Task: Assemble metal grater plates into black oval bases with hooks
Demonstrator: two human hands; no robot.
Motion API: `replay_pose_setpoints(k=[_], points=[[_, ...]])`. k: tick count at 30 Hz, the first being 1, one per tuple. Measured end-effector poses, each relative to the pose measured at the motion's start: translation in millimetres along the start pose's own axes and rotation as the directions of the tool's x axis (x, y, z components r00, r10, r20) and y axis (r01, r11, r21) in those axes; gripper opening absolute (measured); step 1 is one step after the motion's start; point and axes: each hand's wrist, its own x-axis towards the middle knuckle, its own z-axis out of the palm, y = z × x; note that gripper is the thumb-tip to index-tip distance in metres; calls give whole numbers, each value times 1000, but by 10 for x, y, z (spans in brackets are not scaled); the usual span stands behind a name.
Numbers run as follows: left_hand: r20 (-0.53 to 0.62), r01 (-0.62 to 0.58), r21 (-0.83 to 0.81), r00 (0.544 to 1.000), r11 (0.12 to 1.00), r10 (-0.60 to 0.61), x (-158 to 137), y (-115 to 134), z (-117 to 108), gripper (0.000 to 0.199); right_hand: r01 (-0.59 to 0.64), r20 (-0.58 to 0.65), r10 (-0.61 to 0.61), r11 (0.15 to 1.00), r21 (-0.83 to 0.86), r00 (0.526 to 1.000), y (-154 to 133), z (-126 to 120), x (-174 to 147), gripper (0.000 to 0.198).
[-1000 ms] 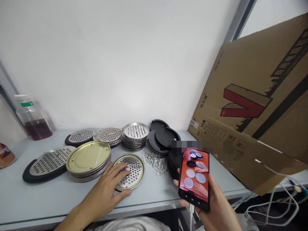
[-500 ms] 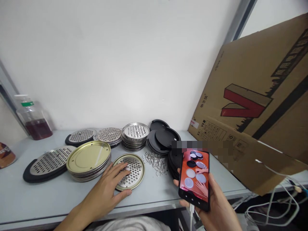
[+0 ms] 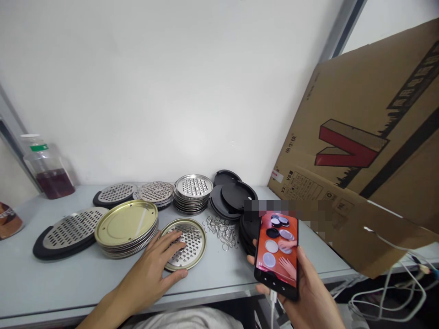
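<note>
My left hand (image 3: 159, 258) lies with its fingers spread over the left part of a round metal grater plate (image 3: 192, 242) that has a gold rim. My right hand (image 3: 308, 288) grips a smartphone (image 3: 277, 251) whose lit screen shows discs and hands on an orange surface. A white cable (image 3: 273, 304) runs from the phone's lower end. Left of my left hand stands a stack of gold-topped round metal plates (image 3: 126, 224). Small metal hooks with rings (image 3: 222, 232) lie in a loose heap between the grater plate and the phone.
Farther back are a stack of silver grater discs (image 3: 194, 187), black round lids (image 3: 239, 195) and patterned discs (image 3: 156, 192). Two black-rimmed graters (image 3: 73, 228) lie at left, near a bottle of dark liquid (image 3: 51, 178). A large cardboard box (image 3: 360, 183) leans at right above tangled white cables (image 3: 387, 297).
The picture on the phone's screen has changed, with the hands in it in a different position. Both of my hands and the things on the table stay where they were.
</note>
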Motion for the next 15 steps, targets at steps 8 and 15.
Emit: replay_pose_setpoints(k=[8,15], points=[[6,1,-2,1000,1000,-1,-8,-2,8,50,-6,2,6,1000,6,1000,-8,13,-10,70],[-4,3,-9,1000,1000,-3,-5,-12,22,50,-2,-6,2,1000,-1,1000,9,-3,5,64]])
